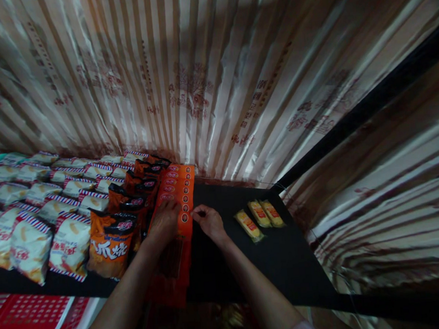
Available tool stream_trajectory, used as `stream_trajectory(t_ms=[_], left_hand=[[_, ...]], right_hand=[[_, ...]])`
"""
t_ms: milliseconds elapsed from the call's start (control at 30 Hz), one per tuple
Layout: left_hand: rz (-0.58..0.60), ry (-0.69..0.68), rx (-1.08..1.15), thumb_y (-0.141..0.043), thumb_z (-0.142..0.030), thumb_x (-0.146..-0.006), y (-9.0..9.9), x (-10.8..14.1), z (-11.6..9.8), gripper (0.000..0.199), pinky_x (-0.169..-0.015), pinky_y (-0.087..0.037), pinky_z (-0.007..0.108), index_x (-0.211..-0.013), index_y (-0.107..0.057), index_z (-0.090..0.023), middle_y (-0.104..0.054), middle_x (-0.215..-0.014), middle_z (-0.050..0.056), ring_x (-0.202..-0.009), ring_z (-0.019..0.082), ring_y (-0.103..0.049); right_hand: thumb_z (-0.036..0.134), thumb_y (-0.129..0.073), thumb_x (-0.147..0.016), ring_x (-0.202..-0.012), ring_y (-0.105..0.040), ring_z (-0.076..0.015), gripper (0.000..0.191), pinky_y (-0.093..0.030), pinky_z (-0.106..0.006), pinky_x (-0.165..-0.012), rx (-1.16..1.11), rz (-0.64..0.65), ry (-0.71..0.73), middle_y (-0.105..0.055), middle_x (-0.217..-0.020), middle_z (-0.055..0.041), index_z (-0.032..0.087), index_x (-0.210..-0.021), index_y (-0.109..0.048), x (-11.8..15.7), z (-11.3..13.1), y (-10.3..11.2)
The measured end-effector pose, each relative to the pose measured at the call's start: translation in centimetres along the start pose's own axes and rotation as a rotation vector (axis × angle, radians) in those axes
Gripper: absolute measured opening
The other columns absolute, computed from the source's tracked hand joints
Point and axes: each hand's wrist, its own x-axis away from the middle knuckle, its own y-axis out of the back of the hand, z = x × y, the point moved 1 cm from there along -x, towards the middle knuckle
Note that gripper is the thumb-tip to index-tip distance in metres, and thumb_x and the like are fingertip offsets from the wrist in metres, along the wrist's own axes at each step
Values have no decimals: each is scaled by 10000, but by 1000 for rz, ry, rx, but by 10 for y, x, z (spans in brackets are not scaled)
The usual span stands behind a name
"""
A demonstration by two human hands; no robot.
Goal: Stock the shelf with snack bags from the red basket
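Observation:
Overlapping flat orange packets [170, 180] with round dark emblems run in a row from the curtain to the table's front edge. My left hand [166, 221] lies over the left side of this row, its fingers bent onto a packet and partly hard to see in the dim light. At the row's right edge, my right hand [209, 221] is closed, thumb and forefinger pinching the border of an orange packet. Just left of my left hand stand orange-and-black snack bags [110, 242], one behind another.
White snack bags [69, 240] with striped edges fill the left of the black table [282, 260]. Three small yellow packs [249, 226] lie to the right. A shiny patterned curtain [198, 75] hangs behind, crossed by a dark bar [351, 115]. A red basket [23, 318] stands low at left.

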Motion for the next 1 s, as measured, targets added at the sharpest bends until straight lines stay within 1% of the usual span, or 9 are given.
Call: stream_trajectory(t_ms=[167,367,500,633,833,1000], left_hand=[[-16,-24,-9,-360,-57,-794,-4,0,3,377,-1016,-308,394,-1115,-538,-140,-539,-1201,115,-1177,217,-424],[-17,16,-29,-357,-80,-809,-4,1,1,366,-991,-335,401,-1126,-529,-142,-520,-1222,124,-1194,229,-403],[-4,-10,-25,-356,-64,-801,-4,1,1,369,-1016,-312,389,-1119,-530,-133,-522,-1221,117,-1198,218,-404],[-6,-5,-7,-365,-61,-795,-3,1,1,369,-1002,-328,410,-1114,-531,-144,-528,-1213,118,-1191,226,-411],[-4,6,-28,-367,-64,-797,2,3,-2,381,-976,-354,394,-1139,-522,-128,-502,-1244,134,-1185,246,-409],[3,22,-48,-369,-83,-803,1,4,-3,376,-950,-373,404,-1141,-524,-132,-527,-1212,129,-1172,270,-418]], right_hand=[[347,-604,-728,-681,-610,-131,93,-416,-223,-607,39,9,-14,-669,-720,47,270,-719,-654,-1,3,1],[362,-604,-733,-683,-610,-132,98,-404,-228,-603,69,6,-18,-672,-729,44,279,-729,-655,-1,5,2],[371,-604,-733,-667,-604,-129,103,-400,-227,-594,86,-2,-15,-670,-724,45,281,-731,-655,-2,3,0],[352,-614,-727,-678,-606,-127,78,-398,-224,-600,92,2,-15,-667,-716,48,282,-725,-649,-2,4,0],[337,-612,-732,-689,-611,-136,67,-393,-233,-602,100,30,-31,-669,-726,43,278,-730,-644,-1,8,2],[345,-620,-727,-707,-613,-139,71,-402,-234,-617,92,28,-35,-672,-751,41,280,-746,-642,-2,7,2]])
